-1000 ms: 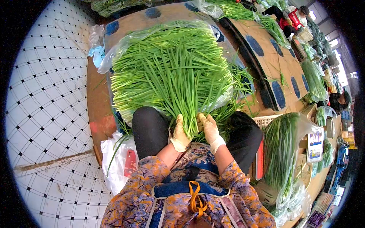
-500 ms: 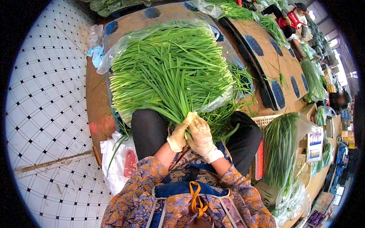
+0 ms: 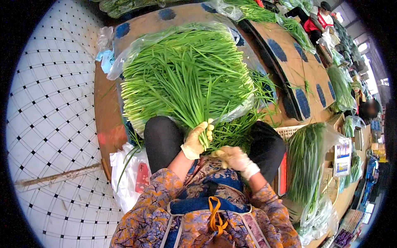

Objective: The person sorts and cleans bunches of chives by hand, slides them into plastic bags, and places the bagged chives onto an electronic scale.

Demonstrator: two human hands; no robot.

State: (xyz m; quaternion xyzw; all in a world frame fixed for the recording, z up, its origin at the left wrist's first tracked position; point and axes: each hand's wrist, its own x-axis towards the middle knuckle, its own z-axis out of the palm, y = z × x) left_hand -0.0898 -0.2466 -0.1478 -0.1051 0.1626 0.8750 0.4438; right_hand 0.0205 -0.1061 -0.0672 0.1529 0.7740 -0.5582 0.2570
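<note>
A bunch of long green stalks (image 3: 191, 101) fans out over a big pile of the same greens (image 3: 153, 62), which lies on clear plastic. My gloved left hand (image 3: 197, 139) is wrapped round the lower ends of the bunch. Just below and to the right, my gloved right hand (image 3: 234, 159) is closed in front of my lap, its fingers bent together; whatever it pinches is too small to make out. Loose greens (image 3: 231, 134) lie between my knees, beyond the right hand.
A white plastic bag (image 3: 124, 173) with a red item lies left of my knee. At the right are a bagged bundle of greens (image 3: 306, 161), a red-edged object (image 3: 282, 175) and a cream basket (image 3: 289, 131). A person (image 3: 320, 20) sits at the far upper right.
My right hand has come away from the bunch, down and to the right. My left hand still grips the bunch. The far person's arms and upper body have shifted.
</note>
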